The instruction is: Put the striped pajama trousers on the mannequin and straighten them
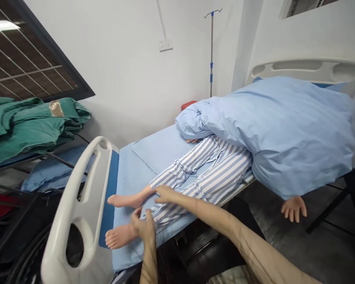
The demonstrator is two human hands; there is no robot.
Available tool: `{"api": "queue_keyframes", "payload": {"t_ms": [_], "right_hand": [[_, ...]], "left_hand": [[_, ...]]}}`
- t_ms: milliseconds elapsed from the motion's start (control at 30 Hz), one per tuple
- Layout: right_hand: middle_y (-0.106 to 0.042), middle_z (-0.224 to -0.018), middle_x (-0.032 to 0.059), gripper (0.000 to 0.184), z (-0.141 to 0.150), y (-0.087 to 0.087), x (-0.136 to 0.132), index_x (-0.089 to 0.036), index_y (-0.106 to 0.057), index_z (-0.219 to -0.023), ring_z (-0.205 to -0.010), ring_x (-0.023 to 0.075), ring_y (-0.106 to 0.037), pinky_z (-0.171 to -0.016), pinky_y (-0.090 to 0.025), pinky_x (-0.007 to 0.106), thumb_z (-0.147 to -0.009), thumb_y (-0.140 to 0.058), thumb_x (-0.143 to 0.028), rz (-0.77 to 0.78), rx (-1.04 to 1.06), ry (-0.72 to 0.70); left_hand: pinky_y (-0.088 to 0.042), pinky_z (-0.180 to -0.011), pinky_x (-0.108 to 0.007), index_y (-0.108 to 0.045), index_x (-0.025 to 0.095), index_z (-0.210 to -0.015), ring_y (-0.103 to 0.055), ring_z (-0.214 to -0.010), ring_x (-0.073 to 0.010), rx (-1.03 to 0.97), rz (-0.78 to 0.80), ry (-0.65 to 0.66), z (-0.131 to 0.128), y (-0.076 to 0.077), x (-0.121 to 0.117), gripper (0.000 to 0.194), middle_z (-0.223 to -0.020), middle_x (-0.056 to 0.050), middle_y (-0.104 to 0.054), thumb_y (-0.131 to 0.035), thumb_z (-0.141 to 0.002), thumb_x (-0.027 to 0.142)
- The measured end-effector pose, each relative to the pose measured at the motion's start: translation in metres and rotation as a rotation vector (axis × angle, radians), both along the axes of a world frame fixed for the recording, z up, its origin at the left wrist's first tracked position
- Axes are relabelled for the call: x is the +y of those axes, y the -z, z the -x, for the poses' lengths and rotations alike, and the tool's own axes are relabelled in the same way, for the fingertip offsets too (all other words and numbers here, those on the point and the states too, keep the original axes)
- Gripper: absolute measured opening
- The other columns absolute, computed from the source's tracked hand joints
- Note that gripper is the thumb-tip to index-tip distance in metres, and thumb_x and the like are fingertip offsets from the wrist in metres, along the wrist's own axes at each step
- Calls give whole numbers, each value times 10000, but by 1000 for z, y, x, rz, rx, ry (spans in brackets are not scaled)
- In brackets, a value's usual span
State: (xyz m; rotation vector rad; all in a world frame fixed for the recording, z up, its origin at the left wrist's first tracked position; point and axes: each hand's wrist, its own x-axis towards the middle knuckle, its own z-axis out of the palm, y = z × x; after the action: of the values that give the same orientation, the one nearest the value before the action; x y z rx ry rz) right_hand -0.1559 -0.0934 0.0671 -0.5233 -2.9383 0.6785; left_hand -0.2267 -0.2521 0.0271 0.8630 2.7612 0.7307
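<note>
A mannequin lies on a hospital bed (136,169) in blue-and-white striped trousers (207,173), its upper body hidden under a pale blue duvet (284,126). My left hand (144,227) pinches the hem of the nearer trouser leg just above the near foot (118,236). My right hand (165,194) grips the hem of the far leg at the ankle, beside the far foot (124,200). The mannequin's hand (294,208) hangs off the bed's near side below the duvet.
The white footboard (77,213) stands at the bed's left end, the headboard (307,71) at the far right. Folded green cloths (32,126) lie on a rack at left. An IV pole (212,51) stands by the wall. Dark floor runs along the near side.
</note>
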Motion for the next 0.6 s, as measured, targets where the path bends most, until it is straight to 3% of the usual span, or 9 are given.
{"api": "queue_keyframes", "payload": {"t_ms": [33, 100, 200, 300, 400, 500, 600], "right_hand": [[-636, -1234, 79, 461, -13, -2, 25, -160, -536, -1265, -1119, 198, -572, -918, -440, 274, -842, -561, -342, -31, -6, 49], [-614, -1232, 136, 471, -38, -3, 73, -102, -534, -1250, -1137, 220, -546, -942, -417, 293, -819, -592, -283, -94, -24, 136], [-595, -1221, 158, 508, -61, -1, 131, -94, -538, -1236, -1150, 234, -517, -946, -401, 304, -760, -667, -218, -229, -43, 249], [-562, -1263, 170, 600, -61, 9, 169, -115, -516, -1275, -1212, 251, -470, -990, -378, 337, -709, -709, -157, -323, -40, 273], [-537, -1306, 174, 665, -48, 25, 194, -140, -496, -1310, -1274, 278, -428, -1076, -313, 434, -686, -725, -155, -341, -106, 235], [-482, -1373, 188, 793, -42, 44, 205, -139, -447, -1364, -1334, 322, -362, -1133, -204, 530, -644, -767, -227, -342, -134, 200], [-400, -1453, 184, 811, -47, 58, 203, -141, -399, -1411, -1391, 338, -273, -1155, -141, 536, -674, -724, -225, -368, -57, 146]], "left_hand": [[-370, -1114, -456, -451, 195, -1264, -470, -1286, -306, 45, -123, 42, 1, -6, 28, 475, -1275, -137, -553, -385, -828, 370], [-389, -1092, -422, -470, 153, -1226, -514, -1221, -276, 78, -213, 254, 4, -13, 86, 473, -1228, -147, -570, -456, -793, 343], [-353, -1103, -424, -461, 101, -1252, -457, -1270, -278, 166, -187, 501, 11, -6, 161, 540, -1303, -181, -510, -517, -739, 259], [-334, -1098, -427, -417, 69, -1317, -422, -1302, -303, 245, -46, 569, 26, 11, 202, 653, -1363, -210, -468, -580, -710, 249], [-368, -1037, -423, -438, 83, -1309, -494, -1223, -328, 268, 176, 543, 55, 25, 203, 706, -1289, -215, -539, -649, -685, 336], [-418, -929, -380, -436, 131, -1316, -561, -1133, -319, 232, 359, 506, 90, 29, 174, 728, -1236, -178, -590, -652, -688, 430], [-431, -846, -333, -448, 178, -1285, -610, -1063, -286, 211, 495, 472, 116, 24, 138, 616, -1234, -133, -614, -599, -735, 412]]}}
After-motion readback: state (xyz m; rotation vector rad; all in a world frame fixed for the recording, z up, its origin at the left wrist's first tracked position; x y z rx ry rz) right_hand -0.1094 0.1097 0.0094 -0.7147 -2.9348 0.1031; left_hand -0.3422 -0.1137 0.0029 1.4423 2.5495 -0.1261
